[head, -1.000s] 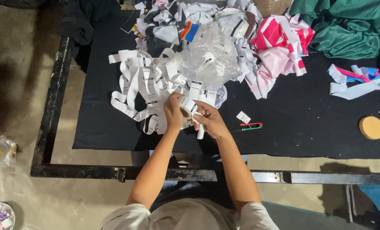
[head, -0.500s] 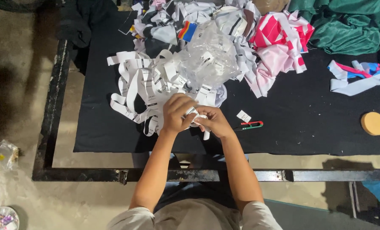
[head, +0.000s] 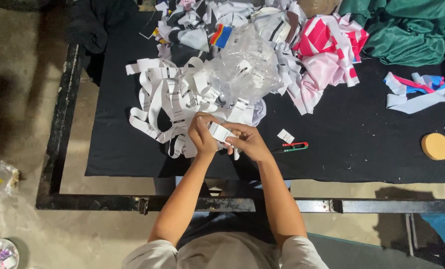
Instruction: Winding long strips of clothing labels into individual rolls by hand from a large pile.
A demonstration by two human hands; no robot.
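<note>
Both hands pinch a white label (head: 220,132) beside red-green snips (head: 293,146).

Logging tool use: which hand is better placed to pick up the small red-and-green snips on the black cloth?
Right, probably. The right hand sits just beside the snips, which lie to its right on the black cloth. The left hand is farther away, and both hands hold a white label strip.

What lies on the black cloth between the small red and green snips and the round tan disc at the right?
In the head view, nothing: from the snips to the tan disc only bare black cloth shows.
</note>
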